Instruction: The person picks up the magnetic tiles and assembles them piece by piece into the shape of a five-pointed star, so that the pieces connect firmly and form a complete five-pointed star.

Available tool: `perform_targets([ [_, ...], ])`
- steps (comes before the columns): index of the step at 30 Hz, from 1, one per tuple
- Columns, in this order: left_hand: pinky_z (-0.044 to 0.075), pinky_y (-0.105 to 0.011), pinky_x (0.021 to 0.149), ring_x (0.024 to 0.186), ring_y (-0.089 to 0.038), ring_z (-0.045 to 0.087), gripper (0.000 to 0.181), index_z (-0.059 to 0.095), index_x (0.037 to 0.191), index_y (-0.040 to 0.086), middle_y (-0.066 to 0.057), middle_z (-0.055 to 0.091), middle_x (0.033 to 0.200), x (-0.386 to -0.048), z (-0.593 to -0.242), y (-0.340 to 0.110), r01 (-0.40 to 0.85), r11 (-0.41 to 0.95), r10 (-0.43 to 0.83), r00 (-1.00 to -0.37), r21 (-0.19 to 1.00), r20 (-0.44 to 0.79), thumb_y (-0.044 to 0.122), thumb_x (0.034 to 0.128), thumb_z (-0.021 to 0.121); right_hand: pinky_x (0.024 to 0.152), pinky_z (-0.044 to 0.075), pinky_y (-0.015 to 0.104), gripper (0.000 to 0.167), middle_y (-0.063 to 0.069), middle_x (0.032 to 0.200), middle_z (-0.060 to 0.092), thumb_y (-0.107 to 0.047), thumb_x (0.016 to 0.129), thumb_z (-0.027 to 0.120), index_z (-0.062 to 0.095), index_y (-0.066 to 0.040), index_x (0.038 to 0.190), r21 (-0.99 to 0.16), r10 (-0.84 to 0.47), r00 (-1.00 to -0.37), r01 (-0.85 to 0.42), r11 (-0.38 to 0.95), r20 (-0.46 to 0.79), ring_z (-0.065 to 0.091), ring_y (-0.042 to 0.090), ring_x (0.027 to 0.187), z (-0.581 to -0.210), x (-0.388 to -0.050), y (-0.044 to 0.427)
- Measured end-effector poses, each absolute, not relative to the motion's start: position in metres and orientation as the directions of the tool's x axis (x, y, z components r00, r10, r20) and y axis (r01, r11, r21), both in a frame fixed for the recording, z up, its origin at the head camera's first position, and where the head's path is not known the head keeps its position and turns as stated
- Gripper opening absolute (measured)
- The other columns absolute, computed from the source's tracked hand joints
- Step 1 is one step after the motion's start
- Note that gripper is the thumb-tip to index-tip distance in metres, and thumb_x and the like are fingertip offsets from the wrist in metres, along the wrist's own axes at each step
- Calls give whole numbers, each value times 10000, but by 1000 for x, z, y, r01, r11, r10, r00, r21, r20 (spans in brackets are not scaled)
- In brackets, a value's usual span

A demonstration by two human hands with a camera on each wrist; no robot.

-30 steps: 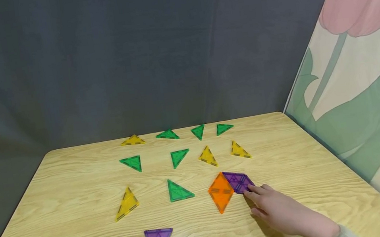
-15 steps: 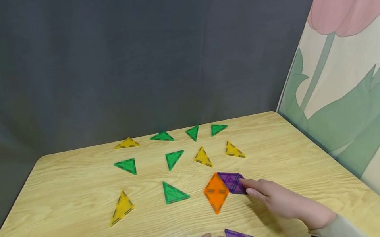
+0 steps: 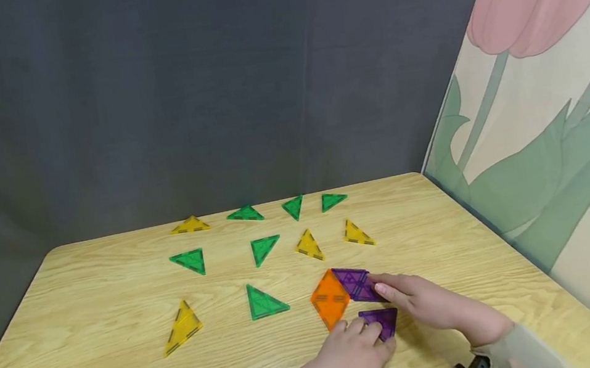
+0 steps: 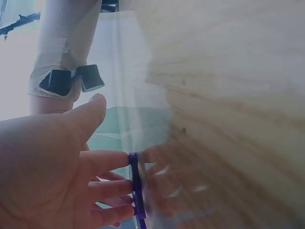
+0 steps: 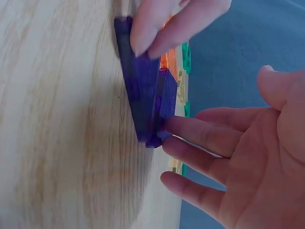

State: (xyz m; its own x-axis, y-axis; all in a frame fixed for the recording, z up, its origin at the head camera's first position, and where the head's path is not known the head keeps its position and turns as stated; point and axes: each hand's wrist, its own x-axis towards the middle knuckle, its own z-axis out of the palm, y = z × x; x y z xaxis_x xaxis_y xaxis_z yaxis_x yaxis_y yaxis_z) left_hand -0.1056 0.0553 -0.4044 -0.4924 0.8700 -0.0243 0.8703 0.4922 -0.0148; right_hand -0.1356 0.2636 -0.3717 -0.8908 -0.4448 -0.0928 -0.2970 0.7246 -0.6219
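Observation:
My left hand [image 3: 348, 354] rests its fingertips on a loose purple triangular magnetic tile [image 3: 384, 320]. In the left wrist view its straight fingers touch the face of that purple tile [image 4: 137, 186], with the thumb held apart. Just beyond lie two joined purple tiles [image 3: 354, 283], which border a diamond of two orange tiles [image 3: 328, 297]. Fingertips of my right hand [image 3: 436, 302] touch the right end of the purple pair; the right wrist view has these fingers extended and the thumb apart. A narrow gap separates the loose tile from the joined ones in the head view.
Farther back and left, several green triangular tiles [image 3: 267, 302] and yellow triangular tiles [image 3: 182, 329] lie spread over the wooden table [image 3: 97, 340]. A dark curtain [image 3: 177, 100] stands behind, and a flower-patterned cloth [image 3: 568, 173] hangs at the right.
My left hand has slid the loose purple tile rightward, then forward, up close to the orange and purple tiles, turning it on the way. My right hand stays at the purple pair.

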Motion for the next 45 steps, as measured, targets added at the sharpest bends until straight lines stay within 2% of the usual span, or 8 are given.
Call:
perform_targets([
  [7,436,-422,1001,1283,-209,448,684,565,1409,290,37,508,1386,-106,-409,59,848,530,848,-530,1,24,734,914,405,1053,331,622,525,237,1385,526,-355,1085,370,484,21,1433,-615,-432,-897,-288,734,-96,457,444,1290,-375,-134,262],
  [19,366,-460,1083,1378,-204,358,726,525,1446,256,25,431,1473,-109,-406,58,805,589,808,-588,73,-29,731,917,383,1054,327,624,529,234,1387,525,-354,1082,382,481,30,1431,-589,-429,-897,-289,754,-109,457,440,1292,-376,-134,258],
  [23,352,-462,1096,1397,-221,345,751,515,1455,227,-14,416,1501,-109,-405,51,796,598,801,-598,95,-35,733,918,379,1055,327,622,524,235,1381,530,-347,1081,390,482,35,1428,-580,-432,-896,-297,758,-106,461,439,1288,-377,-134,257],
  [25,328,-476,1112,1412,-244,325,797,497,1468,179,-63,394,1522,-110,-404,45,762,636,771,-636,123,-47,739,912,386,1053,335,615,518,232,1376,535,-341,1081,392,485,33,1427,-571,-435,-895,-307,762,-100,468,434,1283,-377,-134,257],
  [29,248,-504,1146,1443,-297,261,905,442,1489,73,-154,333,1555,-120,-401,32,604,777,625,-773,177,-105,753,893,407,1046,353,604,512,227,1376,537,-333,1081,394,484,34,1427,-557,-437,-894,-314,769,-101,479,425,1277,-376,-133,258],
  [32,209,-526,1155,1450,-315,241,933,415,1497,43,-178,310,1563,-128,-399,22,517,832,549,-821,203,-157,749,888,429,1051,351,598,527,225,1388,528,-347,1079,396,471,32,1437,-553,-430,-895,-301,777,-117,473,418,1287,-375,-133,257],
  [39,232,-546,1142,1437,-293,277,903,466,1479,87,-140,357,1547,-125,-401,12,555,800,592,-792,226,-150,761,879,424,1067,333,596,549,219,1421,498,-380,1067,417,440,-13,1475,-518,-386,-910,-260,815,-152,449,409,1312,-375,-137,249],
  [45,206,-574,1142,1450,-304,244,854,442,1498,119,-85,320,1573,-121,-398,-13,596,752,640,-763,284,-93,734,906,412,1049,377,566,512,192,1354,563,-372,1054,464,496,-49,1450,-406,-361,-924,-284,869,-126,508,375,1264,-373,-143,238],
])
